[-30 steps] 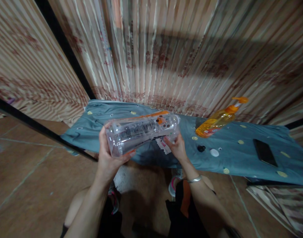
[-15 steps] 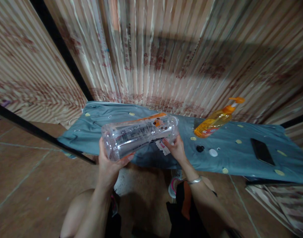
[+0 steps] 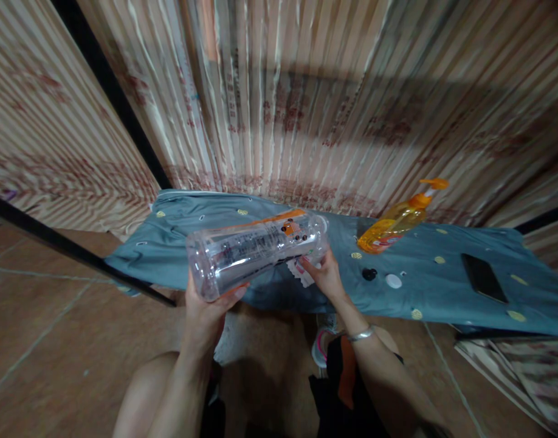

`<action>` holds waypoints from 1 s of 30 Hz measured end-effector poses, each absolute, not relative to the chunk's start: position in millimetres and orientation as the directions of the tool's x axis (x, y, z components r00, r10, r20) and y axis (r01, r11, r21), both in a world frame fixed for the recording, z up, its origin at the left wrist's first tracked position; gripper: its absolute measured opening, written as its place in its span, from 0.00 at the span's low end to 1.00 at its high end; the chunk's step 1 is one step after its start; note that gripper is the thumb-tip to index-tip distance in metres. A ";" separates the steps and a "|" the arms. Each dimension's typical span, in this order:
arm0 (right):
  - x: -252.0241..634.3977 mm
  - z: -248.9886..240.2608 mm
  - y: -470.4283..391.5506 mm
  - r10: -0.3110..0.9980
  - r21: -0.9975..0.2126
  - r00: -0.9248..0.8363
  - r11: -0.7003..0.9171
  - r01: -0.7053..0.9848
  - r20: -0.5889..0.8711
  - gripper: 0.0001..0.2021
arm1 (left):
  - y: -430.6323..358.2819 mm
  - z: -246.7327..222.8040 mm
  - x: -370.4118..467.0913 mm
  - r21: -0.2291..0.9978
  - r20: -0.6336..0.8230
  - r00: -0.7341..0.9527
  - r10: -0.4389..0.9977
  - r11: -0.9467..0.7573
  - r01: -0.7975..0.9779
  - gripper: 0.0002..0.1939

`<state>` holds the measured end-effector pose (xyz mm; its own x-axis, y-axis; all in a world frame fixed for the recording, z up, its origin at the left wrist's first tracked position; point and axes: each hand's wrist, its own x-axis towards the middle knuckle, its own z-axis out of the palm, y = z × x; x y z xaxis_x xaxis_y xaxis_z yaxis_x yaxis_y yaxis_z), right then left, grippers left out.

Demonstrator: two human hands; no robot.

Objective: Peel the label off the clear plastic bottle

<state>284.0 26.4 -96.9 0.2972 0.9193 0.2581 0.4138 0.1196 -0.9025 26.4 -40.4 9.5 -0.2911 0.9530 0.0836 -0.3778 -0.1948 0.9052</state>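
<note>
A clear plastic bottle [image 3: 256, 250] slants above the blue-green cloth [image 3: 429, 264], between the left hand [image 3: 206, 316], curled round its base, and the right hand [image 3: 327, 277], seemingly pinching a white wrapper [image 3: 299, 274].

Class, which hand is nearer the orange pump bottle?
Right. The right hand is left of the pump bottle; the left hand, gripping the clear plastic bottle, is farther left.

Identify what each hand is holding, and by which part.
The clear bottle: the left hand holds its wide end, the right hand its opposite end. The right hand also touches a white scrap; whether it grips that is unclear.
</note>
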 end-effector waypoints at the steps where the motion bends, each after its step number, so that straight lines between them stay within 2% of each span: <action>1: 283.9 -96.6 26.3 0.919 -0.902 0.299 0.117 0.415 0.257 0.32 | -40.8 9.5 26.8 0.903 0.086 -0.290 0.953 -0.198 -0.381 0.46; 14: 283.3 -94.8 24.7 0.930 -0.912 0.264 0.139 0.387 0.254 0.28 | -50.1 14.9 26.5 0.893 0.012 -0.322 0.947 -0.155 -0.423 0.48; 19: 283.7 -95.6 24.6 0.934 -0.909 0.256 0.137 0.393 0.251 0.28 | -51.4 9.5 22.8 0.894 0.053 -0.305 0.951 -0.181 -0.409 0.44; 30: 283.1 -94.6 24.3 0.931 -0.910 0.258 0.145 0.388 0.259 0.29 | -54.1 9.1 19.7 0.917 0.105 -0.284 0.953 -0.203 -0.342 0.49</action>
<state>283.1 24.3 -94.6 0.2577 0.9309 0.2588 0.3882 0.1455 -0.9100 19.7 -54.1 9.1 -0.2842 0.9530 0.1051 -0.3424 -0.2033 0.9173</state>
